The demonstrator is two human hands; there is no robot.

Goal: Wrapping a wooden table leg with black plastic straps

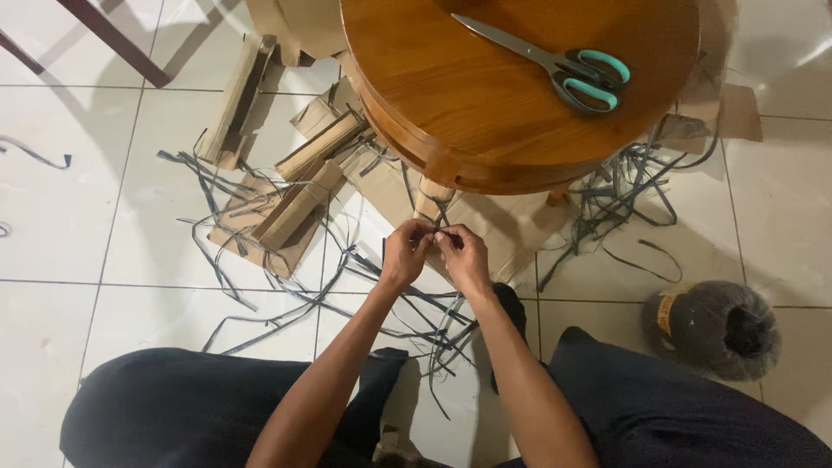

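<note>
My left hand point(406, 254) and my right hand point(465, 256) meet fingertip to fingertip just below the edge of a round wooden table point(485, 95). Both pinch a thin dark strip point(444, 334) that hangs down between my knees. What sits exactly between the fingertips is too small to make out. Beneath the hands lies flattened cardboard point(498, 230) on the white tiled floor.
Scissors point(555, 62) with teal handles lie on the tabletop. Several dark strips point(260, 286) and folded cardboard pieces point(299, 204) litter the floor at left; more strips point(620, 195) tangle at right. A grey spool of thread point(719, 329) rests at right. Chair legs point(113, 39) stand top left.
</note>
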